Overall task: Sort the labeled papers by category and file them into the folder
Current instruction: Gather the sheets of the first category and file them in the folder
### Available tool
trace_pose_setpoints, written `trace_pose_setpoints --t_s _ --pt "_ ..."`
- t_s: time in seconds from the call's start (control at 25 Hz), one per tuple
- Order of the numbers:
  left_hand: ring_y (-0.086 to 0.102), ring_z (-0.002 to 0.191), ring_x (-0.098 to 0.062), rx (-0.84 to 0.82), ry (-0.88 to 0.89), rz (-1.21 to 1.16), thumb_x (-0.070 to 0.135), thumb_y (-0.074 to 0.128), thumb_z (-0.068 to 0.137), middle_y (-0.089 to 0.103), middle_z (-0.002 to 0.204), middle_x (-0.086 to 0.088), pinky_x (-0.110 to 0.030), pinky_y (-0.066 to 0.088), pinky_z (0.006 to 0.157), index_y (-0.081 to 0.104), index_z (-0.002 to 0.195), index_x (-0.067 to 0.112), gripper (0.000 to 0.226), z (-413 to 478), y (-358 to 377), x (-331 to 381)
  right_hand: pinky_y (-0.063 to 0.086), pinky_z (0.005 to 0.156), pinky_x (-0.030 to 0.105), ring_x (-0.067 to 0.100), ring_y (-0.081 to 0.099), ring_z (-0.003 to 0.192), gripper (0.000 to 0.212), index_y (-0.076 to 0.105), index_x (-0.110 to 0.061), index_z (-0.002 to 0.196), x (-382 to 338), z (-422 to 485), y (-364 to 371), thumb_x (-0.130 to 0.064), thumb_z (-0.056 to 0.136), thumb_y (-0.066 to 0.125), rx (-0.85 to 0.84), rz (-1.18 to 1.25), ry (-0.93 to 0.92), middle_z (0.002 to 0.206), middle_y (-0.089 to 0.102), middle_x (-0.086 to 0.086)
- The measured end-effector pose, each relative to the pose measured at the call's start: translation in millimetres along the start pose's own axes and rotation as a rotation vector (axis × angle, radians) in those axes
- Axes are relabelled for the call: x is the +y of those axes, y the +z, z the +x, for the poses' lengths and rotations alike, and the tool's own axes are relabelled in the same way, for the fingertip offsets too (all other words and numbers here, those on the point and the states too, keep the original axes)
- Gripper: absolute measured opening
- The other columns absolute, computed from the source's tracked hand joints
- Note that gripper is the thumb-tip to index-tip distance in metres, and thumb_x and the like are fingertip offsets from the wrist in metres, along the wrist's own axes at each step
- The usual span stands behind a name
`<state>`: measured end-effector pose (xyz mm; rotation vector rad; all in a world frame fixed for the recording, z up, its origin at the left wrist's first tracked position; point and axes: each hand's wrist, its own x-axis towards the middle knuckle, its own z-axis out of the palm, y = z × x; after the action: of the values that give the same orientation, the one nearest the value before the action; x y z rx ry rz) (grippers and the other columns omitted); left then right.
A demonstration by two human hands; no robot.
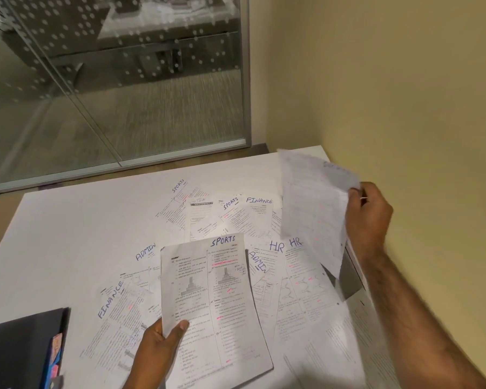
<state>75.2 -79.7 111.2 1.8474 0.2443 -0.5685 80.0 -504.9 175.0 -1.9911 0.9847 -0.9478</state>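
My left hand (163,336) pinches the lower left edge of a printed sheet headed SPORTS (211,299), lifted a little above the table. My right hand (369,213) grips the right edge of another sheet (312,209), held up in the air and blurred, its label unreadable. Several labeled papers lie spread on the white table (76,234): two SPORTS sheets (177,209), a FINANCE sheet (260,209), an ADMIN sheet (145,252), two HR sheets (298,265) and a FINANCE sheet (115,310). The dark folder (23,349) lies at the bottom left corner.
A yellow wall (404,94) runs along the table's right side. A glass partition (110,80) stands beyond the far edge. More printed sheets (334,346) overlap at the lower right, and a dark object (348,279) shows under the raised sheet.
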Motion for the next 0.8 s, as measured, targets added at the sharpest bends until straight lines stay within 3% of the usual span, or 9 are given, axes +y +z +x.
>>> trace_pose_setpoints --t_s 0.2,0.4,0.56,0.72,0.8 --pt "0.074 0.091 -0.018 0.034 -0.021 0.044 0.017 0.07 0.094 0.076 0.08 0.019 -0.029 0.052 0.07 0.07 0.107 0.024 0.015 9.6 -10.9 -1.0 0.044 0.05 0.022 0.01 0.047 0.059 0.014 0.066 -0.026 0.085 -48.6 6.3 -57.9 -0.016 0.093 0.062 0.045 0.431 0.133 0.07 0.057 -0.009" --pt "0.076 0.095 -0.016 -0.061 -0.011 0.005 0.018 0.067 0.096 0.08 0.099 0.006 -0.033 0.057 0.081 0.071 0.114 0.022 0.019 3.8 -8.4 12.7 0.041 0.051 0.023 0.009 0.05 0.051 0.012 0.067 -0.003 0.091 -39.5 -42.9 -33.4 -0.015 0.092 0.064 -0.343 0.387 0.271 0.064 0.061 -0.006" --pt "0.075 0.102 -0.023 -0.126 -0.048 -0.082 0.03 0.059 0.101 0.079 0.107 -0.004 -0.052 0.055 0.097 0.073 0.117 0.02 0.024 -1.0 -0.2 23.3 0.041 0.058 0.026 0.013 0.054 0.059 0.018 0.061 -0.009 0.077 -23.7 -107.3 2.6 -0.01 0.094 0.065 -0.52 0.347 0.343 0.068 0.061 0.003" --pt "0.076 0.1 -0.025 -0.173 -0.055 -0.174 0.03 0.048 0.104 0.078 0.108 -0.008 -0.042 0.058 0.09 0.07 0.117 0.016 0.029 -3.1 6.0 31.5 0.038 0.056 0.026 0.016 0.051 0.06 0.024 0.06 -0.013 0.072 -14.8 -136.1 21.5 -0.01 0.095 0.063 -0.576 0.295 0.428 0.066 0.065 0.006" --pt "0.076 0.098 -0.025 -0.196 -0.033 -0.209 0.045 0.064 0.094 0.078 0.108 -0.01 -0.037 0.059 0.087 0.071 0.114 0.015 0.036 -3.3 7.4 35.2 0.039 0.064 0.026 0.017 0.054 0.066 0.028 0.053 -0.012 0.068 -12.7 -142.9 25.8 -0.009 0.093 0.064 -0.579 0.319 0.488 0.068 0.064 0.006"
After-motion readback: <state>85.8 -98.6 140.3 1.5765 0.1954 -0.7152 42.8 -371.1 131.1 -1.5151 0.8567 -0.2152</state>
